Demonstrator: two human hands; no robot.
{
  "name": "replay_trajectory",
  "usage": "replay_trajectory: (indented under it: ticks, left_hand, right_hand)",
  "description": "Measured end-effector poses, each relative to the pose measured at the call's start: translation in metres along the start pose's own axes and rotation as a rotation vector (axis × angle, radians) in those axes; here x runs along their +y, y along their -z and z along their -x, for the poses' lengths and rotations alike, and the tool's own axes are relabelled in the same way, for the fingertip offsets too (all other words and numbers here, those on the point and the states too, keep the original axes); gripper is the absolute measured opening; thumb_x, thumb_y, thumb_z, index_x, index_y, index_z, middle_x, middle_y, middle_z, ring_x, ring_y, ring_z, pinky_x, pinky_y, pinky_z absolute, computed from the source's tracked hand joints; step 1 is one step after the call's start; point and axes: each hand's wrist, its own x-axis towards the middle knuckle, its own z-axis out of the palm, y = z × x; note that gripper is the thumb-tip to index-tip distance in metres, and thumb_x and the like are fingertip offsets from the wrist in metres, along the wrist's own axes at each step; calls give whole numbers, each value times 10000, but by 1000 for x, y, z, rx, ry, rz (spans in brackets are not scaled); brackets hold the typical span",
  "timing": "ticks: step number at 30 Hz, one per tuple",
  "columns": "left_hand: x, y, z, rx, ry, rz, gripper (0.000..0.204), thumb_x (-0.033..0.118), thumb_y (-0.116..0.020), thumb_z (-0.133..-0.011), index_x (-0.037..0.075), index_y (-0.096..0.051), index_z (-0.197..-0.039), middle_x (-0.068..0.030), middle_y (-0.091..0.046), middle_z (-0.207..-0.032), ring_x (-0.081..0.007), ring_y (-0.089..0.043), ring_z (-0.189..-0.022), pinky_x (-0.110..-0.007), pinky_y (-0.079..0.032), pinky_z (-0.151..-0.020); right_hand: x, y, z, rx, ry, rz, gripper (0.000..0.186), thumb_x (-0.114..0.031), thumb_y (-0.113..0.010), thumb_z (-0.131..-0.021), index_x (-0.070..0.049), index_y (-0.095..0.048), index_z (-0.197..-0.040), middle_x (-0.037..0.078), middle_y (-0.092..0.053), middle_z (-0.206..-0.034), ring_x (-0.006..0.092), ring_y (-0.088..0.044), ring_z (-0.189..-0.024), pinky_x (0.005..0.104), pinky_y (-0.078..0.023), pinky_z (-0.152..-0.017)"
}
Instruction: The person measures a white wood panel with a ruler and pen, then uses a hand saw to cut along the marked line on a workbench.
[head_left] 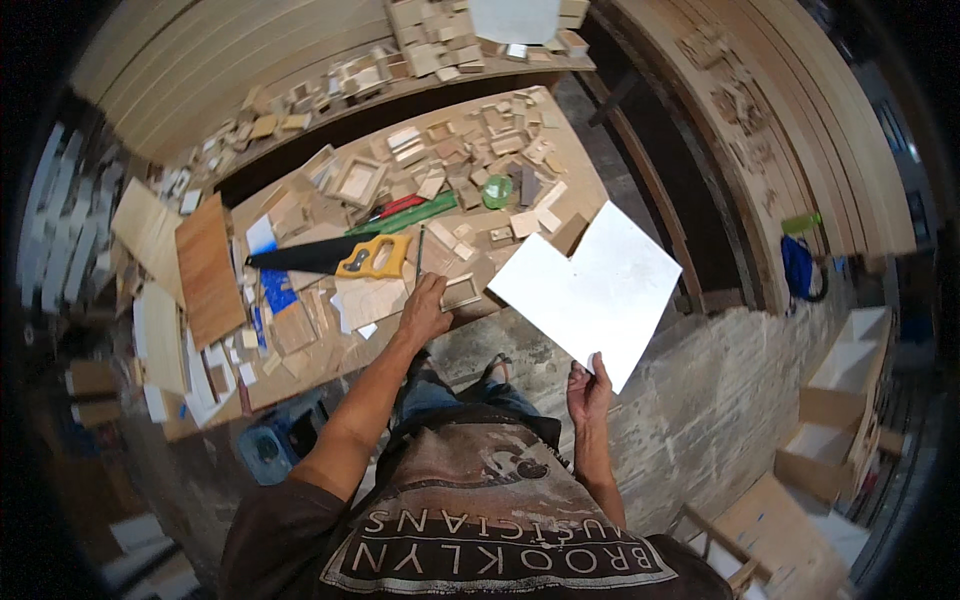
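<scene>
Running aslant in front of the person, the near edge of the workbench (572,165) is crowded with offcuts, leaving little free surface around the handsaw (340,255); the open room is off to the person's right, where bare concrete floor (700,420) spreads beyond the bench. Out over that side reaches the notched white board (610,285), its left corner by the bench edge and its near corner over the floor. The right hand (588,393) pinches it at the near edge, thumb on top. Well apart from the board, the left hand (427,310) sits at the bench edge, fingers curled beside a thin dark stick (420,252); whether they grip it I can't tell. A small wooden box (462,293) lies just right of that hand.
</scene>
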Motion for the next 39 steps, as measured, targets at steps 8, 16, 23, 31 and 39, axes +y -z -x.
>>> replay_trajectory:
  ticks: [8, 16, 23, 31, 39]
  left_hand:
    - [2, -2, -2, 20, -71, 18, 555, 68, -810, -672, -54, -582, -1163, -202, -555, -1127, -399, -524, -1131, -439, -467, -984]
    - [-12, -12, -3, 66, -157, 1, 657, 136, -868, -679, -24, -574, -1244, -186, -572, -1055, -379, -557, -1024, -463, -471, -897]
    - [-7, 1, -5, -17, -185, -8, 766, 120, -875, -696, 9, -531, -1371, -163, -578, -1057, -354, -564, -1013, -444, -480, -889]
    - [-8, 2, -7, -12, -257, -29, 812, 101, -874, -678, -12, -497, -1388, -179, -574, -1073, -372, -552, -1007, -449, -471, -883]
    - [-8, 0, -8, 10, -252, -28, 756, 90, -864, -674, -27, -518, -1335, -188, -574, -1080, -385, -542, -980, -463, -458, -858]
  right_hand:
    - [110, 28, 24, 47, 17, -279, 229, -178, -701, -968, -61, -539, -1080, 149, -654, -884, 245, -661, -833, 298, -574, -738]
    - [189, 39, 15, 76, 125, -366, 325, -207, -708, -965, -11, -544, -1166, 157, -672, -1035, 239, -657, -885, 296, -565, -775]
    - [211, 27, 16, 102, 201, -399, 330, -205, -694, -977, -3, -566, -1203, 118, -668, -1104, 223, -644, -940, 303, -550, -818]
    - [211, 15, 20, 197, 279, -287, 368, -206, -690, -987, 27, -542, -1231, 103, -628, -999, 229, -630, -940, 330, -544, -852]
    - [213, 27, 12, 233, 320, -252, 464, -155, -738, -949, 58, -516, -1297, 113, -606, -1099, 241, -627, -965, 336, -549, -837]
